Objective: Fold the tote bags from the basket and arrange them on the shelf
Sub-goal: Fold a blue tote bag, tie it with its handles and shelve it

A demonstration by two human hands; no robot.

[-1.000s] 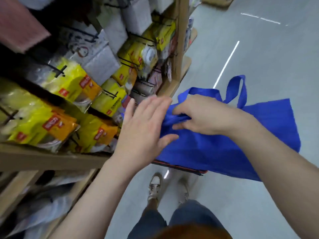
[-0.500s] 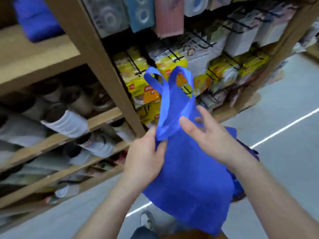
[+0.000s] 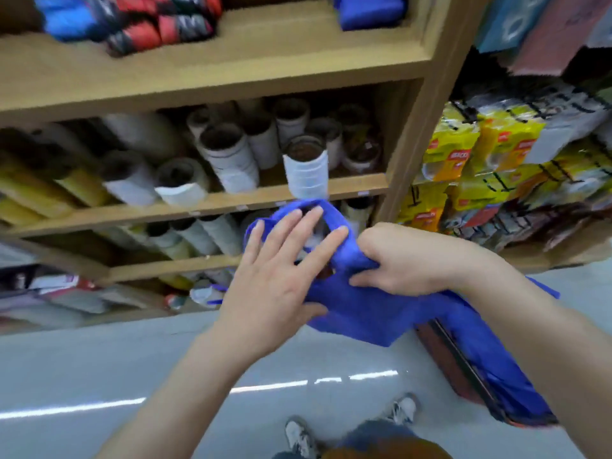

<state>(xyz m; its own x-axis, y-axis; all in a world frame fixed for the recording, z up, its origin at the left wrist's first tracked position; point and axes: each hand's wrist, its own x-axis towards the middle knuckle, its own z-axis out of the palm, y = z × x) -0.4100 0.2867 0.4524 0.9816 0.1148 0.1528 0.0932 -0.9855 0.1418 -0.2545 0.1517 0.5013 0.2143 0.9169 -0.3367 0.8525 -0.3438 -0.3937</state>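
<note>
Tote bag (image 3: 381,313) now gripped by right hand (image 3: 407,260), left hand (image 3: 275,276) opened flat

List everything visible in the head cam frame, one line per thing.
tote bag: one, blue, held in front of the shelving
folded bag: one, blue, top shelf, right end
rolled bundles: several, red, blue and dark, top shelf, left
shelving unit: one, wood, upper frame
rolls: many, white and yellow, middle and lower shelves
packets: many, yellow, hanging right of the upright
basket: one, reddish, lower right, blue fabric over it
floor: one, grey, white line across it
shoes: two, pale, bottom edge
left hand: fingers straight, spread over the tote bag's handles
right hand: fingers curled, grips the tote bag
</note>
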